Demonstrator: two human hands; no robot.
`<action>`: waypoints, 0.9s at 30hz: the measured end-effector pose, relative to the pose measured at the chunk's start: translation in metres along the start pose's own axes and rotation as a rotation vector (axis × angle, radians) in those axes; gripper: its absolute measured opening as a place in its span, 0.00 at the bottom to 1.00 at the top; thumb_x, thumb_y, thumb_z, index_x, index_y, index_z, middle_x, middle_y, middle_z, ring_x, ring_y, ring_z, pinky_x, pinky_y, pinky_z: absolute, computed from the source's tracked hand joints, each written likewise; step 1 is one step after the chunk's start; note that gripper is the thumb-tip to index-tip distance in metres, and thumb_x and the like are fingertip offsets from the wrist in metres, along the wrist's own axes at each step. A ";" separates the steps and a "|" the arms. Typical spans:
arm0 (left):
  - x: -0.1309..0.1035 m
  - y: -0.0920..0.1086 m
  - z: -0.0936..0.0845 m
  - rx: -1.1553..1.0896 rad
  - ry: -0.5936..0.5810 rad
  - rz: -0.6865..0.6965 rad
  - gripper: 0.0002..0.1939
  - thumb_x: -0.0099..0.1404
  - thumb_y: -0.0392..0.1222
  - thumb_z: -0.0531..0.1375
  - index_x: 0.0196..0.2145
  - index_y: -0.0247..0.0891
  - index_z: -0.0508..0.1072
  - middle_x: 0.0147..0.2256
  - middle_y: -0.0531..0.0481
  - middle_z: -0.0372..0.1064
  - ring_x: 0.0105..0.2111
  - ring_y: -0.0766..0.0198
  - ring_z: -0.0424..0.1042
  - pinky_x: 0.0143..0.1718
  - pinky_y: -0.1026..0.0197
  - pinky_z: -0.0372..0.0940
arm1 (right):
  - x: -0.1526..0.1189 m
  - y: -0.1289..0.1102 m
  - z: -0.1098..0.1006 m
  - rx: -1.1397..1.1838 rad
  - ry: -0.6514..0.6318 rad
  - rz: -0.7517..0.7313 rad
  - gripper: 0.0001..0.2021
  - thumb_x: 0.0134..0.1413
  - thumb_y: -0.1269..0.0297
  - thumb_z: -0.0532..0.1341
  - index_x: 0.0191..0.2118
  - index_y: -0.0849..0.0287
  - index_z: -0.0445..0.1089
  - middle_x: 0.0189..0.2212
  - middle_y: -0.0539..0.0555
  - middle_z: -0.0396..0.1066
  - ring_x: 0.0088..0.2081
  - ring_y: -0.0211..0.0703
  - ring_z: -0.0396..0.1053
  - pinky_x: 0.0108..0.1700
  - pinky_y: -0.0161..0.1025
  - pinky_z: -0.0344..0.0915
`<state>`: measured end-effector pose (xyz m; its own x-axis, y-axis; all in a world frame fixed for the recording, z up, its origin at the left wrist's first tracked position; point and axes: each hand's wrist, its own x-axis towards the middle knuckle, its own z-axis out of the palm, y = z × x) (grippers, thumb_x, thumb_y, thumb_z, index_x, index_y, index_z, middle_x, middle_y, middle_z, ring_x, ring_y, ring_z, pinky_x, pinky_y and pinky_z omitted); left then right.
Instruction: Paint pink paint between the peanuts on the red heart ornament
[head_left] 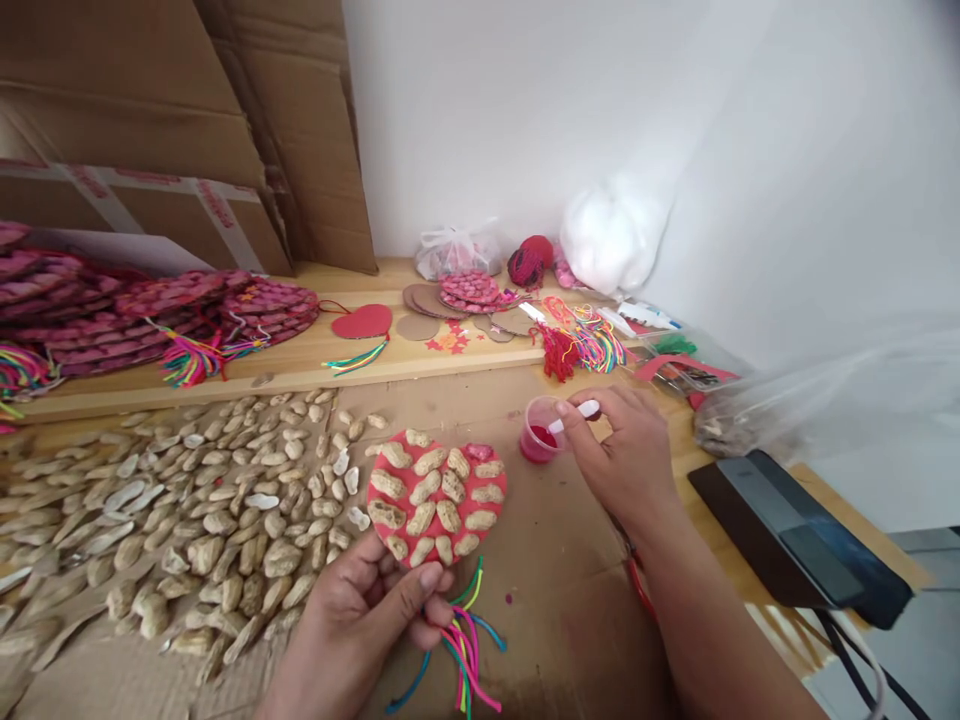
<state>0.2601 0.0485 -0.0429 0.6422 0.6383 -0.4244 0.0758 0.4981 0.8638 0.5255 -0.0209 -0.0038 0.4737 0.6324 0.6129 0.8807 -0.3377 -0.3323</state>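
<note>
My left hand (386, 600) pinches the lower tip of a red heart (411, 492) covered with rows of peanut shells. One shell at the heart's upper right (480, 452) is painted pink; the others are plain tan. A colourful string tassel (466, 655) hangs below the heart. To the right, my right hand (619, 440) is closed round a white-handled tool (586, 410), whose lower end is inside a clear plastic cup (537, 408) of red-pink liquid (536, 443). The tool's tip is hidden in the cup.
Loose peanut shells (247, 540) cover the cardboard at left. Stacks of pink-painted pieces (82, 310) stand behind them. A red heart (362, 321), coloured strings (596, 340) and a white bag (611, 235) lie at the back. A phone (821, 555) is at right.
</note>
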 end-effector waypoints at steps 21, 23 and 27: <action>0.000 -0.005 -0.002 0.017 -0.031 0.036 0.16 0.61 0.50 0.70 0.38 0.37 0.74 0.29 0.50 0.78 0.21 0.70 0.72 0.24 0.69 0.68 | 0.001 -0.002 0.000 0.002 0.007 -0.038 0.09 0.60 0.57 0.61 0.31 0.54 0.72 0.29 0.51 0.75 0.36 0.45 0.65 0.43 0.43 0.56; 0.000 -0.004 -0.002 0.009 -0.033 0.039 0.15 0.61 0.50 0.69 0.38 0.37 0.74 0.29 0.50 0.78 0.21 0.70 0.72 0.24 0.69 0.68 | 0.001 -0.002 0.000 0.001 0.007 -0.041 0.09 0.60 0.57 0.62 0.31 0.54 0.72 0.29 0.51 0.75 0.36 0.45 0.65 0.43 0.43 0.56; 0.002 -0.003 -0.001 -0.001 -0.041 0.039 0.16 0.61 0.50 0.69 0.39 0.37 0.74 0.29 0.51 0.78 0.21 0.70 0.72 0.25 0.69 0.68 | 0.001 -0.001 0.001 0.012 0.003 -0.047 0.08 0.60 0.57 0.62 0.32 0.54 0.73 0.30 0.51 0.76 0.37 0.45 0.67 0.44 0.43 0.57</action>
<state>0.2598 0.0486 -0.0470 0.6758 0.6325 -0.3784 0.0495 0.4733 0.8795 0.5250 -0.0194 -0.0037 0.4323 0.6454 0.6297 0.9016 -0.2998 -0.3117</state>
